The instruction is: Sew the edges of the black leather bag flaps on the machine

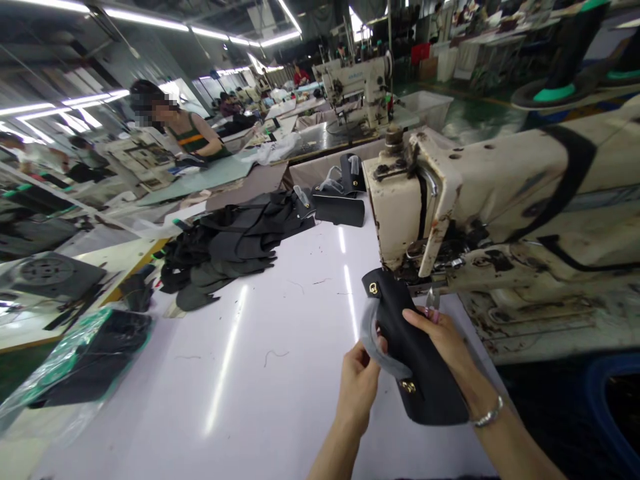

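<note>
A black leather-like bag panel (pixel 415 357) with gold metal fittings and a carry handle (pixel 374 340) wrapped in whitish film lies tilted between my hands, its far end beneath the sewing machine's head (pixel 405 207). My left hand (pixel 361 377) has its fingers curled at the panel's left edge, by the handle; some fingertips are hidden. My right hand (pixel 447 343) grips the panel's right edge, thumb on top. Small thread snips (pixel 433 305) with a pinkish handle stick out from the same hand.
Similar black panels with wrapped handles (pixel 340 207) sit at the table's far end. Left of them lies a heap of dark cut pieces (pixel 230 247). A plastic-wrapped bundle (pixel 95 360) is at the left. Loose threads dot the white tabletop (pixel 280 400). A co-worker (pixel 185 130) stands beyond.
</note>
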{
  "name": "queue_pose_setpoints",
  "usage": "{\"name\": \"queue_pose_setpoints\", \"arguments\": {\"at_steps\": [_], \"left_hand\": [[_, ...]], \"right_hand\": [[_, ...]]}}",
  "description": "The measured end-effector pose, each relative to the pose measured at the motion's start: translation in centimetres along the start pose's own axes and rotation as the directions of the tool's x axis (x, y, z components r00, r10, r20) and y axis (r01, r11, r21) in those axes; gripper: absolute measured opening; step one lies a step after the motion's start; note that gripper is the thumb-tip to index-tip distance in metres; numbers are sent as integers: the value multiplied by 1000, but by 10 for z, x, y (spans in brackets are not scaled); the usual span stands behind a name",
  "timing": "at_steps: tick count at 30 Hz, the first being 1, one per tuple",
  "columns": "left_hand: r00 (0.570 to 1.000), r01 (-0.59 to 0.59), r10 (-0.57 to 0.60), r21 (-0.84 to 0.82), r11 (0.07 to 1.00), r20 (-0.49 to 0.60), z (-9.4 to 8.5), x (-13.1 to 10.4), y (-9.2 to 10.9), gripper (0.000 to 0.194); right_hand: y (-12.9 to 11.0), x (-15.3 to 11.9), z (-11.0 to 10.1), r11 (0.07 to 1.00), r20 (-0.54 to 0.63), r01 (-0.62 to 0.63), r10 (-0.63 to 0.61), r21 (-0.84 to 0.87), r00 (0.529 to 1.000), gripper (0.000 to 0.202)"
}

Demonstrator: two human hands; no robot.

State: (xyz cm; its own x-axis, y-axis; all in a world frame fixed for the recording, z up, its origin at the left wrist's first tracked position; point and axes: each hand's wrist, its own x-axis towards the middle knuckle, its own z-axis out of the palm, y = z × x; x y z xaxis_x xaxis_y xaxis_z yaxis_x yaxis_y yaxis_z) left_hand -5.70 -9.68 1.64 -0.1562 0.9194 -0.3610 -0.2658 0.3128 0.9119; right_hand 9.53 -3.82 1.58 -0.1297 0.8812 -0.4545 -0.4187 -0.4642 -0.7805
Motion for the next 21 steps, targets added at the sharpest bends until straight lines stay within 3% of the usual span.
{"name": "queue_pose_setpoints", "arguments": {"at_steps": [3,7,10,14,21], "left_hand": [[981,110,-91,-103,989,172,6,11,-8,54],[935,235,-185,-136,962,304,12,19,-3,58],[917,304,-237,-177,936,320,20,28,-3,57],[920,331,-264,-213,919,291,28,38,-6,56],[901,344,-277,-162,925,333,16,48,-11,61]], "right_hand": [[4,4,-6,996,2,-14,15,-88,1000,43],[7,11,-13,911,-86,158,-205,-380,975,35],[8,13,-13,869,-101,200,-272,-452,957,28],[11,12,-12,891,-125,193,-265,-410,956,27],[6,-3,-16,927,-106,115,-162,-356,981,32]]}}
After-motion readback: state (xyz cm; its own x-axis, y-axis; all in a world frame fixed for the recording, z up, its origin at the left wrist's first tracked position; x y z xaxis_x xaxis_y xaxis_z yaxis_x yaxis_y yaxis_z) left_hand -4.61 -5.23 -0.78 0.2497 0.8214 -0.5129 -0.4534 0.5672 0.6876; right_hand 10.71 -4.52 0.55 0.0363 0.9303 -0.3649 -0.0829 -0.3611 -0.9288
